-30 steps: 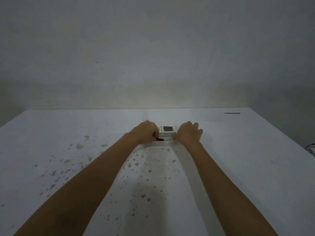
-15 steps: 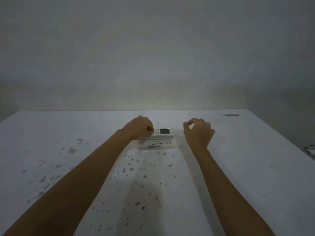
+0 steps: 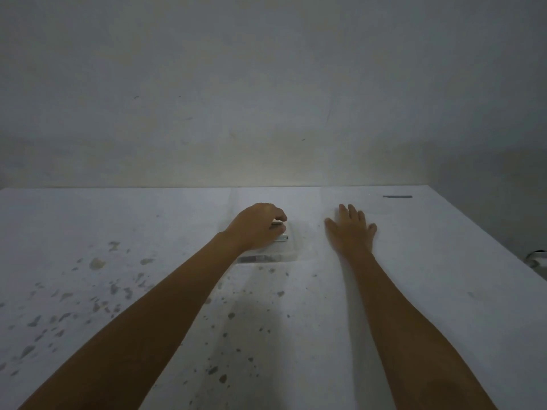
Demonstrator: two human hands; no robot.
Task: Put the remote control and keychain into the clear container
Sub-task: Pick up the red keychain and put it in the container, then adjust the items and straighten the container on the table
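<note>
The clear container (image 3: 291, 255) sits on the white table (image 3: 414, 291) just ahead of me, in the middle. My left hand (image 3: 254, 227) is curled over the container, its fingers closed on the white remote control (image 3: 280, 238), of which only a sliver shows under the fingertips. The hand hides most of the remote. No keychain is visible in this view. My right hand (image 3: 350, 232) lies flat on the table to the right of the container, fingers spread, holding nothing and apart from the container.
Grey stains (image 3: 97, 263) speckle the left and middle of the table. A short dark strip (image 3: 397, 196) lies near the far right corner. The table's right edge runs diagonally, with a dark looped object (image 3: 536, 257) beyond it. A bare wall stands behind.
My left hand has moved over the remote and now covers it in the container. My right hand has moved away to the right and flattened on the table. The red keychain is out of sight.
</note>
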